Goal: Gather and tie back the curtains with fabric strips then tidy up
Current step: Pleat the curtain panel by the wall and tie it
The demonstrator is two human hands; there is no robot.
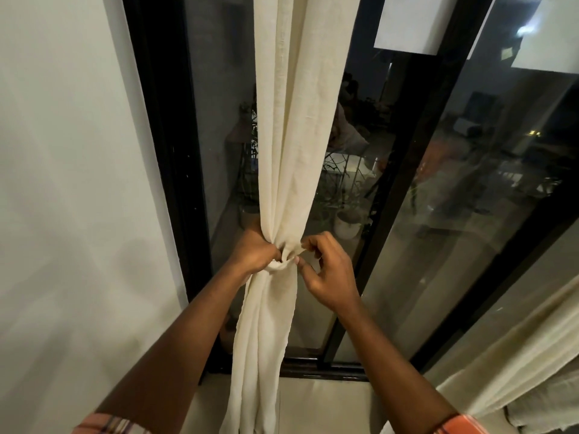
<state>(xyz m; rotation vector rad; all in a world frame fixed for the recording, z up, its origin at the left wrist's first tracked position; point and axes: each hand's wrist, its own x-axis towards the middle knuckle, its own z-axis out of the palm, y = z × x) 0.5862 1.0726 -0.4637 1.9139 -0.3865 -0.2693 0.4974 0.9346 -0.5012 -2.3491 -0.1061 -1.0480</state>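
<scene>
Left grip point(255, 249), a bare hand, is curled tight round the gathered curtain point(291, 136) from its left side, knuckles toward the camera. The right grip point(326, 270) comes in from the other side, thumb and forefinger pinching a small tip of cream cloth at the knot and the other fingers loosely bent. Between the two grips lies the fabric strip point(277, 266), a narrow band running crosswise round the bundle; it is the same cream as the curtain, so where one ends and the other begins is hard to tell. The curtain's long axis is upright: it hangs from above the grips, narrows to a waist at them, then spreads again toward the floor point(329, 402). Behind it stands a black window frame point(156, 151) with dark glass, and a pale wall point(62, 183) lies to the left of the grips. A second curtain point(517, 355) slants below and right of the right grip. Both forearms end in orange plaid sleeves point(109, 426).
</scene>
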